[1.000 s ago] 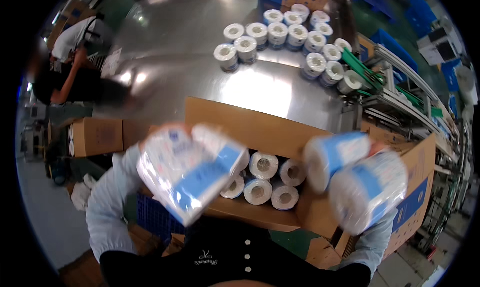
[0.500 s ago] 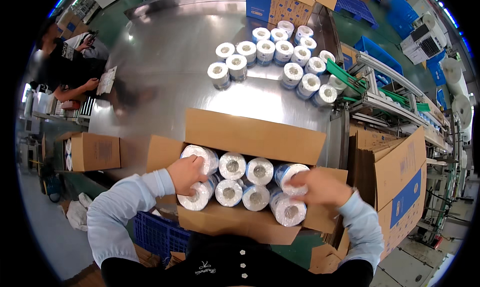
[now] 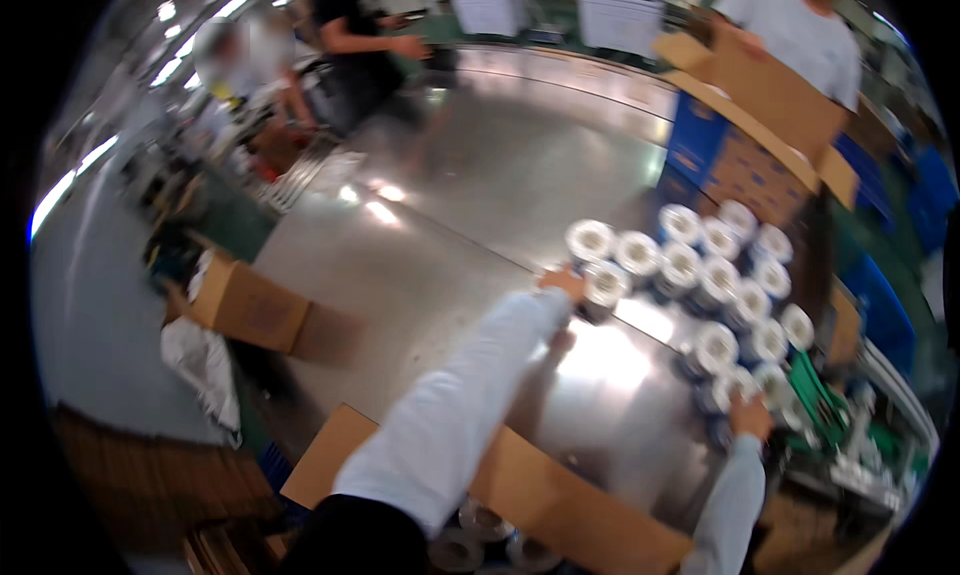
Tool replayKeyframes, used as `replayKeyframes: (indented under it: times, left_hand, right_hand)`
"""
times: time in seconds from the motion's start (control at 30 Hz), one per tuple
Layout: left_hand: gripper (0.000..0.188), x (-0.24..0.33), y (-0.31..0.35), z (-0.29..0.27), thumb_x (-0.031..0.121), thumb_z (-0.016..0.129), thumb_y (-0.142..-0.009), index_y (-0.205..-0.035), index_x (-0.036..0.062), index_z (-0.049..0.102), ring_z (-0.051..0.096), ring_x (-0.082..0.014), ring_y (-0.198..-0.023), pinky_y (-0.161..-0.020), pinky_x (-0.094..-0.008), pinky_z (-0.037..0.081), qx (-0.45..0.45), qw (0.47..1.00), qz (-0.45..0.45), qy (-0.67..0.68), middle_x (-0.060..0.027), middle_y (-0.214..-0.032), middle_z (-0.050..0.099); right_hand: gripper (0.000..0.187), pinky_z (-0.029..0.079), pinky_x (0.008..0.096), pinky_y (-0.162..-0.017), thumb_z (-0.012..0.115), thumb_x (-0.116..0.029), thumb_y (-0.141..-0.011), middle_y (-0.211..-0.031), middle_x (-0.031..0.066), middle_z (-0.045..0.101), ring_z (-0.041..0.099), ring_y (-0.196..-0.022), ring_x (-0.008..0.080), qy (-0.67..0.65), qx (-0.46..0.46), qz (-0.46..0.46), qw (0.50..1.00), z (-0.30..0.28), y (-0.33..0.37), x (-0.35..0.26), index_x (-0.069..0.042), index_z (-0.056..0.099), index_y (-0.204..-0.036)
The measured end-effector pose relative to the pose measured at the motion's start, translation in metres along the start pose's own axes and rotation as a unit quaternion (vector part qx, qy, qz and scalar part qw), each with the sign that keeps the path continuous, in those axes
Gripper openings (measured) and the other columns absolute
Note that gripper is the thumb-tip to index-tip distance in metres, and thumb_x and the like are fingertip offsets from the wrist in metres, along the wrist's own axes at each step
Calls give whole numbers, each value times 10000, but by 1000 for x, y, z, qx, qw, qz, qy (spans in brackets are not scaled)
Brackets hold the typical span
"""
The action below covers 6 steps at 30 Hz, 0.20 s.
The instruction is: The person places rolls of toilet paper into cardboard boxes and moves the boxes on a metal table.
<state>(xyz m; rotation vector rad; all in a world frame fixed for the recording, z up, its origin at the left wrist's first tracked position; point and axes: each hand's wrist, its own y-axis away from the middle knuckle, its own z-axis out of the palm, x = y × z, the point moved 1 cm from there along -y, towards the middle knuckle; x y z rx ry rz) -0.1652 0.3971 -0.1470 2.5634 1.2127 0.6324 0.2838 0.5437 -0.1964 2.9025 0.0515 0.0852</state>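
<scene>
Left hand was touching the nearest roll at the cluster's left edge; right hand nearer its near edge. Finger spread? Can't tell, too blurry.

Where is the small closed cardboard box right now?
In the head view, the small closed cardboard box sits at the left, on the near-left edge of the shiny steel table, just above a crumpled white bag and far from the wrapped rolls.

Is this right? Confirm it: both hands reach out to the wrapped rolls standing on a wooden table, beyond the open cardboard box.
Not quite. In the head view the left hand and right hand reach the wrapped rolls beyond the open cardboard box, but the table is shiny metal, not wood.
</scene>
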Motion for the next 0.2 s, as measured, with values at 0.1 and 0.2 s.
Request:
replayKeyframes:
  times: [0.1, 0.2]
  left_hand:
    - [775, 22, 2, -5, 719, 424, -828, -1374, 177, 516, 497, -383, -1229, -1041, -459, 357, 11, 996, -61, -71, -204, -1309, 558]
    - [748, 28, -16, -7, 704, 448, -830, -1366, 188, 525, 366, -372, -1342, -1106, -504, 239, 20, 989, -77, -122, -206, -1356, 525]
  right_hand:
    - [780, 477, 522, -835, 537, -645, -809, -1029, 272, 664, 645, -934, 429, -44, 21, -25, 998, -11, 1, -9, -120, 452, -1379]
    - [748, 465, 516, -867, 547, -609, -831, -1043, 276, 659, 625, -985, 443, -61, -15, -51, 997, -63, 28, -36, -112, 440, -1379]
